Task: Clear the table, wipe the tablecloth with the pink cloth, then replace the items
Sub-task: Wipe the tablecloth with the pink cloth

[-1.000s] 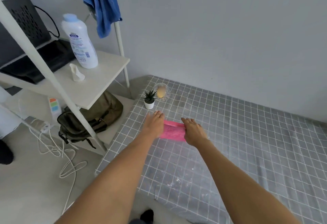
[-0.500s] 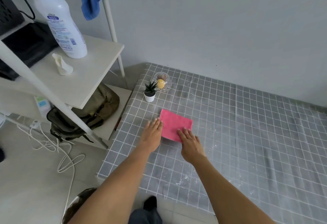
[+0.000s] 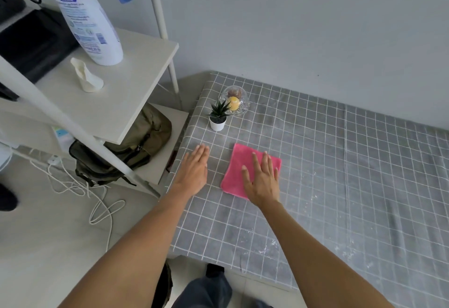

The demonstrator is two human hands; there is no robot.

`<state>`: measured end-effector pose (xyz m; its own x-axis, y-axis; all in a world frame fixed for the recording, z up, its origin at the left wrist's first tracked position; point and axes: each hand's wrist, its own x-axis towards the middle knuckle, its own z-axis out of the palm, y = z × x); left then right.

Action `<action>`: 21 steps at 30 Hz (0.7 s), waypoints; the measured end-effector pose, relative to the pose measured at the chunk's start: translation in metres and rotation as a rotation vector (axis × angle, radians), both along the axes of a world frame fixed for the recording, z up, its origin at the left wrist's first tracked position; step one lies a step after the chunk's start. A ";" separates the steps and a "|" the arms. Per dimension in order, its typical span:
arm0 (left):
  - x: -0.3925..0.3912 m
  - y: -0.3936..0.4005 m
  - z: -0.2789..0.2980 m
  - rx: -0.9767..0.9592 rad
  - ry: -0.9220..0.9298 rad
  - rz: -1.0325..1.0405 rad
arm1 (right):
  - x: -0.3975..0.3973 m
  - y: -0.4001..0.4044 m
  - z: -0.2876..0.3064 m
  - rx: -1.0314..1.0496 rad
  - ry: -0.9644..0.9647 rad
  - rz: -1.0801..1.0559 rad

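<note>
A pink cloth (image 3: 239, 165) lies flat on the grey checked tablecloth (image 3: 340, 186). My right hand (image 3: 263, 181) rests palm down on the cloth's near right part, fingers spread. My left hand (image 3: 195, 170) lies flat on the tablecloth to the left of the cloth, apart from it, holding nothing. At the table's far left corner stand a small potted plant in a white pot (image 3: 218, 116) and a clear glass bowl (image 3: 239, 99) with a yellow item inside. White dust marks speckle the tablecloth on the near side.
A white shelf unit (image 3: 126, 84) stands left of the table with a large white bottle (image 3: 90, 16) and a small white figurine (image 3: 86, 76). An olive backpack (image 3: 131, 147) sits on its lower shelf. White cables (image 3: 97, 198) trail on the floor.
The cloth has been spread flat from a folded strip. My left hand has come off it and moved left; my right hand now lies on top of it.
</note>
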<state>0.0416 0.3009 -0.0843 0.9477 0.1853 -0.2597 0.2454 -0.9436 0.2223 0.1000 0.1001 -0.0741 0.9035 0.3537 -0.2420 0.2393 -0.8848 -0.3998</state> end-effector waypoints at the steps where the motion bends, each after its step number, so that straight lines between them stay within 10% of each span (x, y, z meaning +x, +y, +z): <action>1: 0.004 0.004 -0.003 0.005 -0.012 0.011 | 0.003 0.009 -0.003 -0.019 -0.011 -0.005; 21: 0.006 0.017 -0.037 -0.030 -0.181 0.122 | 0.004 0.037 -0.048 -0.159 -0.120 -0.057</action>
<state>0.0475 0.3181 -0.1212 0.9505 0.2962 -0.0943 0.3108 -0.9018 0.3004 0.1041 0.1370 -0.1226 0.9467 0.2668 -0.1803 0.2242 -0.9480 -0.2258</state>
